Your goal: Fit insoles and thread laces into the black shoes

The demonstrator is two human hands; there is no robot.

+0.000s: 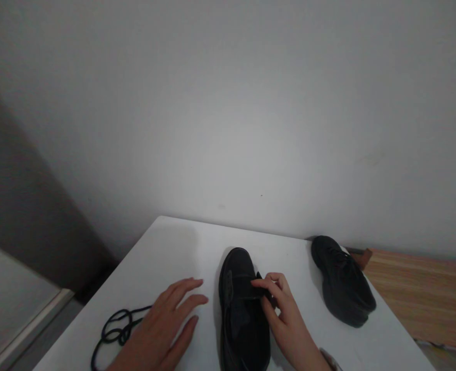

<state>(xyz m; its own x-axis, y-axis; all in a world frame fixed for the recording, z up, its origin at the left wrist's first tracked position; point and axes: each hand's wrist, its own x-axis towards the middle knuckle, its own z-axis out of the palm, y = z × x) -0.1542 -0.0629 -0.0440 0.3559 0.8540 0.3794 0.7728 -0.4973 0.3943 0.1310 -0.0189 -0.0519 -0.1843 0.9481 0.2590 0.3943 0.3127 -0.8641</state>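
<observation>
Head view: white surface fills the lower frame. At lower centre a black shoe, its strap pinched by the right hand. Second shoe lies right. Left hand, fingers spread flat, rests beside a black lace.

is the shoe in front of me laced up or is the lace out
The lace looks out. The near shoe shows no lace across its opening, where the right hand pinches its tongue, and a loose black lace lies coiled on the table beside the left hand.
</observation>
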